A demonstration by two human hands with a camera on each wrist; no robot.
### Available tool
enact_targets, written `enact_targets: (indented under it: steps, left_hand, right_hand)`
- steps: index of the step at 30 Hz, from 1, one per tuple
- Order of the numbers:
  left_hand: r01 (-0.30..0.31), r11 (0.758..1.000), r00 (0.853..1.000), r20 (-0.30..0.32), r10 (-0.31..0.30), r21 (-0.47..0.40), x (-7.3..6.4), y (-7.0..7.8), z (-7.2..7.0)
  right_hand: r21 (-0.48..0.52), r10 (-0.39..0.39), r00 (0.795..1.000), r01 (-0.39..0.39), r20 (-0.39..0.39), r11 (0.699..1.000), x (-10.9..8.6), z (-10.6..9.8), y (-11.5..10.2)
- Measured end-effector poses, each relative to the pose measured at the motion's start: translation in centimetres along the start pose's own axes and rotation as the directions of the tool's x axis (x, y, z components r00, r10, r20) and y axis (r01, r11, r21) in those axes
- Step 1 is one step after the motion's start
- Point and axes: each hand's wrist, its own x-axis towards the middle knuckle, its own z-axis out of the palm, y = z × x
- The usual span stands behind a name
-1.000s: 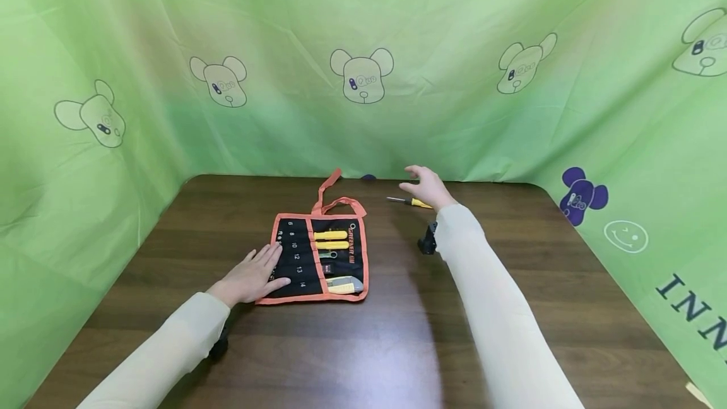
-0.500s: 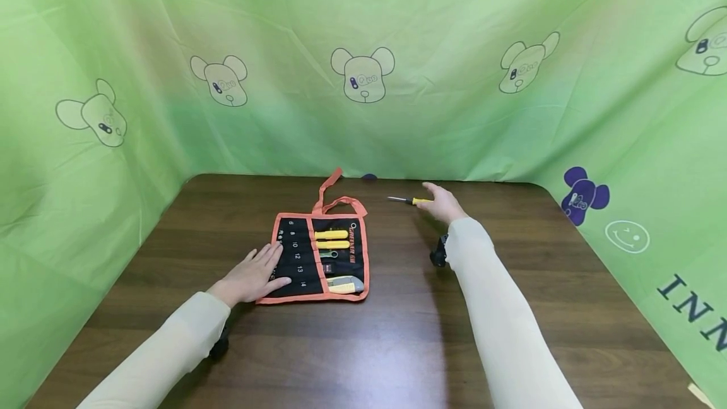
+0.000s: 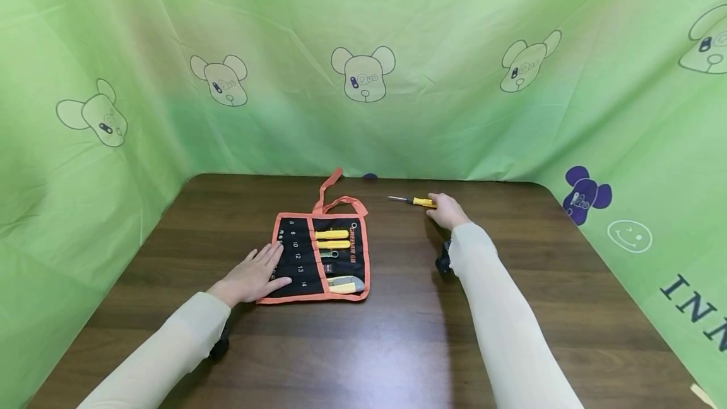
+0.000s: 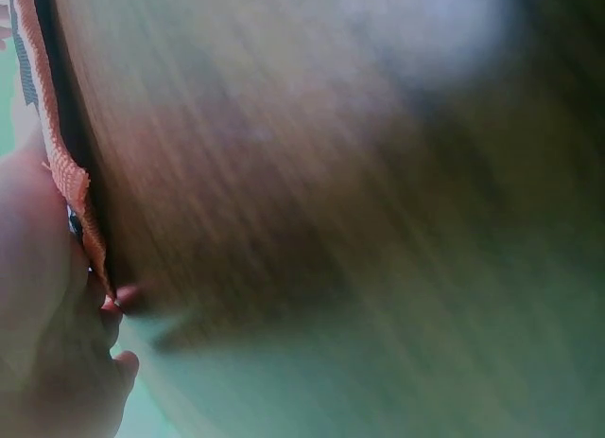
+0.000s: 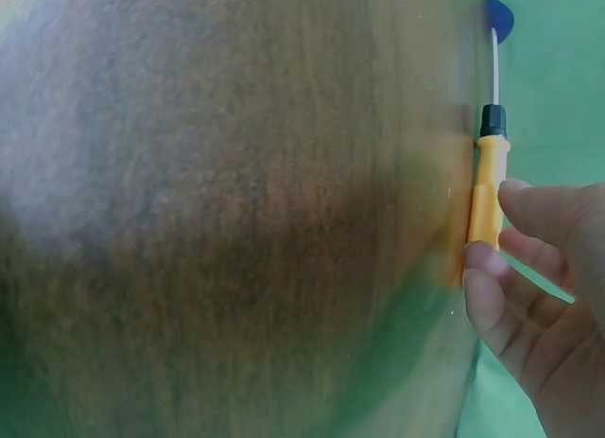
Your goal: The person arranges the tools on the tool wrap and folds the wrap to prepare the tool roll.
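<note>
A black tool pouch with orange trim (image 3: 298,254) lies spread on the table in the head view. My left hand (image 3: 254,275) rests flat on its left part, fingers straight and thumb spread. The pouch's orange edge (image 4: 64,173) passes beside the left hand (image 4: 47,296) in the left wrist view. Beyond the pouch to the right, my right hand (image 3: 447,211) pinches the handle end of a yellow-handled screwdriver (image 3: 421,202), whose shaft points left. Thumb and fingers of the right hand (image 5: 553,287) lie about the handle of the screwdriver (image 5: 490,173) in the right wrist view.
Pockets of the pouch hold two yellow handles (image 3: 332,240), a small wrench (image 3: 334,254) and a utility knife (image 3: 345,284). Orange ties (image 3: 322,197) trail from its far edge. A green printed curtain (image 3: 363,137) surrounds the brown table (image 3: 363,346) at back and sides.
My right hand has moved right and down from above the screwdriver to its handle end and has taken hold there. The left hand and the pouch stay in place.
</note>
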Motion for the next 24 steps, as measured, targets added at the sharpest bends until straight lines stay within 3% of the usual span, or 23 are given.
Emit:
enact_targets:
  steps: [5,10,13,14,17,20,22,24]
  left_hand:
    - [-0.005,1.0,1.0,0.0,0.005,-0.009,0.0,0.1,-0.1]
    - [-0.008,1.0,1.0,0.002,0.008,-0.016,-0.1,0.2,-0.3]
    - [-0.005,1.0,1.0,0.006,0.005,-0.014,-0.1,0.2,-0.4]
    - [-0.005,1.0,1.0,0.007,0.005,-0.015,-0.1,0.2,-0.5]
    - [0.0,1.0,1.0,0.012,0.0,-0.013,-0.1,0.2,-0.5]
    - [-0.006,1.0,1.0,0.007,0.006,-0.02,-0.2,0.2,-0.5]
    - [-0.008,1.0,1.0,0.005,0.009,-0.024,-0.2,0.2,-0.5]
    - [-0.008,1.0,1.0,0.004,0.008,-0.024,-0.2,0.3,-0.5]
  right_hand:
    - [-0.032,-0.027,0.999,0.027,-0.017,0.999,-0.4,0.1,0.1]
    - [-0.012,-0.004,1.0,0.003,-0.009,1.0,-0.3,0.2,0.2]
    - [-0.023,-0.031,0.999,0.031,-0.031,0.999,0.9,0.7,1.6]
    - [-0.011,-0.079,0.995,0.079,-0.064,0.997,2.0,1.5,3.2]
    - [-0.039,-0.12,0.989,0.117,-0.09,0.992,3.3,2.3,5.0]
    - [-0.037,-0.102,0.989,0.098,-0.106,0.994,2.5,2.2,3.9]
    - [-0.044,-0.044,0.996,0.04,-0.081,0.998,0.5,1.2,1.2]
    - [-0.034,-0.021,0.996,0.018,-0.086,0.999,-0.6,0.8,0.0]
